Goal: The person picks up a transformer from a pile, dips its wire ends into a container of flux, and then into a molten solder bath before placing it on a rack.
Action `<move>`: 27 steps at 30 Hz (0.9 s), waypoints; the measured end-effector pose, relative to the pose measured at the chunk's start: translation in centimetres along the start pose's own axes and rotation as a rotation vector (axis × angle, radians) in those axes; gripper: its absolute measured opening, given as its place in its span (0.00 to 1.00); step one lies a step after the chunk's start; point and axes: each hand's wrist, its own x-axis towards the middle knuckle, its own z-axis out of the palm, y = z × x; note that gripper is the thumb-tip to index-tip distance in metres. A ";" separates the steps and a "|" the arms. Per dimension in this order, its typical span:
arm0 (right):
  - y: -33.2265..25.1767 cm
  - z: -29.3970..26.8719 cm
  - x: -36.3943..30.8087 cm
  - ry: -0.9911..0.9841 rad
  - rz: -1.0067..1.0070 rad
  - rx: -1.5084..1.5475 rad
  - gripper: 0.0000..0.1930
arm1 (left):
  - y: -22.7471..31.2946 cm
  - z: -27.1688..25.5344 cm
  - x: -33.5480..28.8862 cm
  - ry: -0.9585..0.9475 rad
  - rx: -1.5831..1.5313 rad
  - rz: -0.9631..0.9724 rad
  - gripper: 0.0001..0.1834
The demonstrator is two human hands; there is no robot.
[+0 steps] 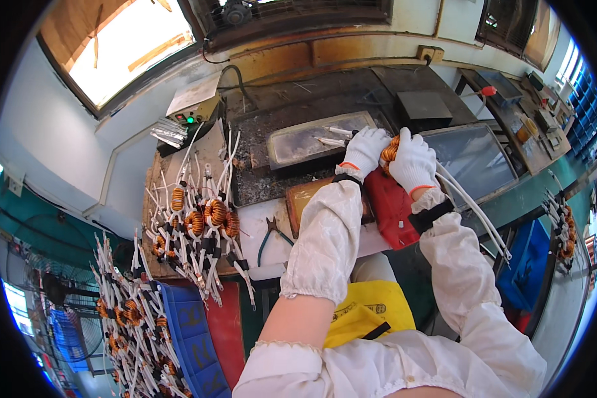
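Note:
Between my gloved hands is a toroidal coil [389, 155] wound with orange copper wire. My right hand [414, 162], in a white knit glove, is closed around it. From below this hand, long white leads [469, 202] trail right and down toward me. My left hand [366, 151], gloved as well, is closed on two shorter white leads [338, 132]. Their ends point left over a rectangular metal pot [295, 142] with a dull grey surface; whether they touch it I cannot tell. The gloved fingers partly hide the coil.
Several similar coils [214, 212] with white leads lie heaped at left, beside pliers [272, 237]. More fill a blue crate [191, 331] below. A red cloth-like piece [393, 209] lies under my right wrist. A control box [196, 109] with a green light stands back left.

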 end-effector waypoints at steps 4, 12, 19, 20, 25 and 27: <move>0.2 0.0 0.0 0.017 0.008 -0.013 0.28 | 0.3 -0.3 0.3 -0.052 -0.038 -0.015 0.18; -0.2 -0.4 0.4 -0.065 0.029 0.001 0.28 | 0.1 -0.5 0.0 -0.057 -0.093 -0.023 0.19; -0.5 -0.4 0.6 -0.100 0.032 -0.013 0.27 | -0.1 -0.5 0.0 -0.071 -0.095 -0.015 0.21; -0.4 -0.3 0.7 -0.101 0.034 -0.013 0.27 | -0.1 -0.5 0.0 -0.072 -0.096 -0.013 0.21; -0.4 -0.2 0.6 -0.053 0.020 -0.020 0.27 | -0.2 -0.3 0.1 -0.077 -0.090 -0.015 0.20; -0.6 -0.1 0.7 -0.049 0.018 -0.020 0.27 | -0.5 -0.2 -0.1 -0.062 -0.084 -0.012 0.20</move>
